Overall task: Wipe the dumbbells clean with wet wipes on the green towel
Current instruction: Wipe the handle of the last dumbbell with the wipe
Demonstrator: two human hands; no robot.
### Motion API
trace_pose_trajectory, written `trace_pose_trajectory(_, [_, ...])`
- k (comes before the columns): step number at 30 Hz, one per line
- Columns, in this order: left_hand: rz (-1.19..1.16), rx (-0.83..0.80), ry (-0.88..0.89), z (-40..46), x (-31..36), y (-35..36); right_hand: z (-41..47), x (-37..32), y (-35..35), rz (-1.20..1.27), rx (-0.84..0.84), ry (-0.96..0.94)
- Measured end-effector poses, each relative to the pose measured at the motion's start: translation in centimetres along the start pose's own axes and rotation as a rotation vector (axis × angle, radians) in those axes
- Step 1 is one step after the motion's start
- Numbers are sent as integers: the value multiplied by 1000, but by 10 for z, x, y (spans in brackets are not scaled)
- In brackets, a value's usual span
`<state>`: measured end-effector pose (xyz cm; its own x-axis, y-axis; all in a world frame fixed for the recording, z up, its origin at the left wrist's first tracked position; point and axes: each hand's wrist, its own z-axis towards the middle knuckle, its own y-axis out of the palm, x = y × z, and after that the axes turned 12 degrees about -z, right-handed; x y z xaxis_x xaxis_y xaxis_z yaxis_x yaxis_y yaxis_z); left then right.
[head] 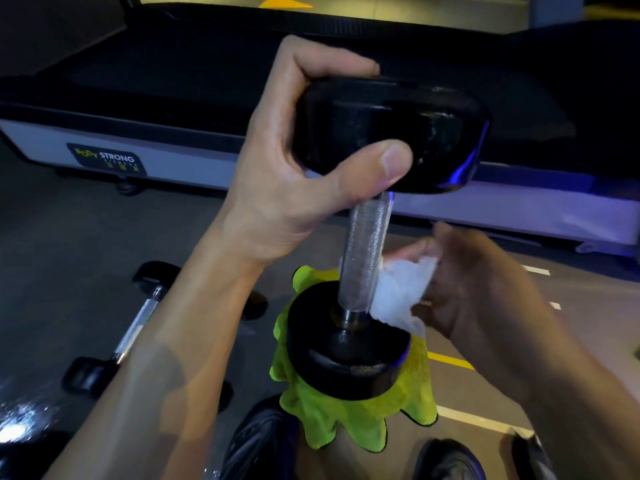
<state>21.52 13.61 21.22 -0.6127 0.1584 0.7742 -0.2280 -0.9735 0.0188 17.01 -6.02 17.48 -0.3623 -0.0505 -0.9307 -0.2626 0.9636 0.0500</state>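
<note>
A black dumbbell [365, 251] with a knurled metal handle stands upright, its lower head resting on the crumpled green towel [349, 420] on the floor. My left hand [294, 174] grips the dumbbell's upper head from the left, thumb across its front. My right hand [464, 285] holds a white wet wipe [398, 292] pressed against the right side of the handle, low down near the bottom head.
A second black dumbbell [138, 317] lies on the grey floor at the left, partly behind my left forearm. A treadmill [138, 161] labelled "STRONG" spans the back. My dark shoes [263, 441] sit below the towel. Yellow and white floor lines [450, 360] run at right.
</note>
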Motion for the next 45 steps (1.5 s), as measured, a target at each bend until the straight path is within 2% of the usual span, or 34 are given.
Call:
trace_pose_trajectory(3, [-5, -11, 1, 0, 1, 2, 16, -3, -4, 62, -37, 31])
trace_pose_trajectory(8, [-4, -12, -11, -1, -3, 5, 41, -2, 24, 243, -249, 94])
trace_pose_trajectory(11, [-8, -10, -17, -2, -5, 5, 46, -6, 39, 331, -487, 158])
trace_pose_trajectory(13, [-25, -6, -19, -1, -6, 4, 49, -4, 39, 152, -534, 151])
trace_pose_trajectory(15, [-45, 0, -15, -1, -5, 2, 51, 0, 38, 6, -518, 115])
trace_pose_trajectory(17, [-63, -5, -1, 0, -3, 3, 50, -1, 41, 3, -434, 57])
trace_pose_trajectory(18, [-64, -5, 5, 0, -2, 3, 49, -1, 44, 39, -351, 40])
trace_pose_trajectory(21, [-41, 10, 35, 0, -3, 4, 37, -1, 58, 320, -147, 151])
trace_pose_trajectory(23, [-14, 11, 65, -1, -4, 4, 29, 10, 57, 299, -57, 60])
trace_pose_trajectory(25, [10, 25, 84, -1, -5, 4, 15, 19, 52, 247, -16, -34])
trace_pose_trajectory(29, [13, 69, 53, -2, -6, 4, -11, 27, 37, 360, 14, -49])
trace_pose_trajectory(33, [3, 85, 24, 0, -9, 1, 7, 27, 20, 21, 119, -61])
trace_pose_trajectory(36, [-29, 53, 16, 0, -11, -2, 34, 18, 25, -33, 12, 24])
trace_pose_trajectory(42, [-73, -4, 6, 3, -15, -4, 56, -6, 43, 36, -399, 86])
trace_pose_trajectory(44, [-64, 9, -3, 4, -15, -4, 55, -5, 44, 59, -374, 85])
trace_pose_trajectory(45, [-58, 19, -2, 4, -14, -3, 53, -5, 48, 99, -310, 88])
